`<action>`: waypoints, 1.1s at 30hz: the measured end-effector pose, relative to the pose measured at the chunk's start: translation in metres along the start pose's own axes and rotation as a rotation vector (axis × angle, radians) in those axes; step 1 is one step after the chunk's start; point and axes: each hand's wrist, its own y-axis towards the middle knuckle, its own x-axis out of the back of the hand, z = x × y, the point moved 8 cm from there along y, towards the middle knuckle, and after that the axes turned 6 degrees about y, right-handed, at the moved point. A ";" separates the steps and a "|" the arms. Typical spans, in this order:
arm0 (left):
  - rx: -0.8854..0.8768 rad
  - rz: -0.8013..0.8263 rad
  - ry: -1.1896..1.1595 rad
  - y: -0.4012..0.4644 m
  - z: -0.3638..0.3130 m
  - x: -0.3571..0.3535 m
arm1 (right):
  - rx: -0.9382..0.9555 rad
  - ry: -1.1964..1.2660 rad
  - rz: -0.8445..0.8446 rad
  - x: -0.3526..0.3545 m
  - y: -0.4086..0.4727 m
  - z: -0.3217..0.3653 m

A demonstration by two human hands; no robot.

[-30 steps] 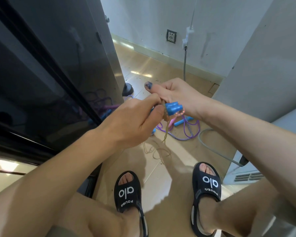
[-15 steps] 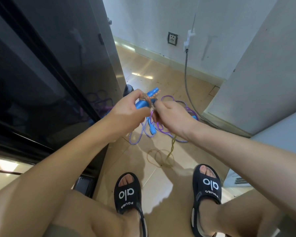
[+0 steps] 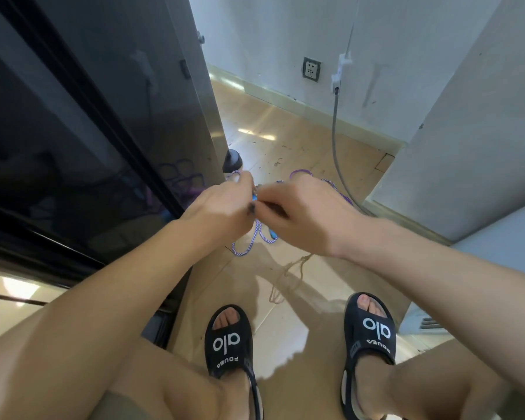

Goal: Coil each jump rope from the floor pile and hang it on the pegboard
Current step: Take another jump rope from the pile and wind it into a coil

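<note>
The floor (image 3: 285, 140) is glossy tan tile that catches bright patches of light far off, with small dark specks scattered around its middle. A purple-and-white jump rope (image 3: 249, 247) lies looped on it at centre, a blue handle (image 3: 274, 237) beside the loops. Nearer, a thin tan cord (image 3: 288, 280) trails in loose curls. A grey cable (image 3: 334, 140) runs down from the far wall onto the tiles. Two black sandals (image 3: 228, 344) stand at the near edge.

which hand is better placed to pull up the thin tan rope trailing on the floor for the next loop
Probably the right hand: the thin tan rope hangs down just under its wrist. The left hand sits farther away and pinches the blue handles.
</note>
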 end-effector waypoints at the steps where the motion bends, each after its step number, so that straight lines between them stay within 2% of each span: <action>1: -0.048 -0.029 0.061 -0.001 -0.007 -0.001 | -0.001 0.040 0.008 0.006 0.004 -0.004; 4: -0.181 -0.073 0.222 -0.006 -0.026 -0.002 | -0.027 0.132 0.038 0.017 0.013 -0.020; 7: -0.257 -0.074 0.260 -0.014 -0.039 0.000 | -0.014 0.153 0.073 0.016 0.016 -0.021; 11: -0.224 -0.091 -0.008 -0.023 -0.035 0.016 | -0.138 0.332 0.124 0.016 0.018 -0.031; 13: -0.237 -0.140 -0.052 -0.025 -0.032 0.025 | -0.221 0.446 0.156 0.010 0.015 -0.036; 16: -0.240 -0.181 -0.114 -0.031 -0.033 0.028 | -0.264 0.466 0.181 0.002 0.012 -0.037; 23: -0.185 -0.293 -0.231 -0.026 -0.027 0.036 | -0.281 0.439 0.024 0.012 0.012 -0.037; 28: -0.234 -0.155 -0.127 -0.024 -0.029 0.021 | -0.268 0.425 -0.017 0.008 0.009 -0.037; 31: -0.148 -0.137 -0.011 -0.021 -0.023 0.026 | -0.245 0.424 -0.061 0.012 0.011 -0.035; 33: -0.123 -0.147 0.117 -0.023 -0.023 0.029 | -0.238 0.444 -0.030 0.014 0.012 -0.034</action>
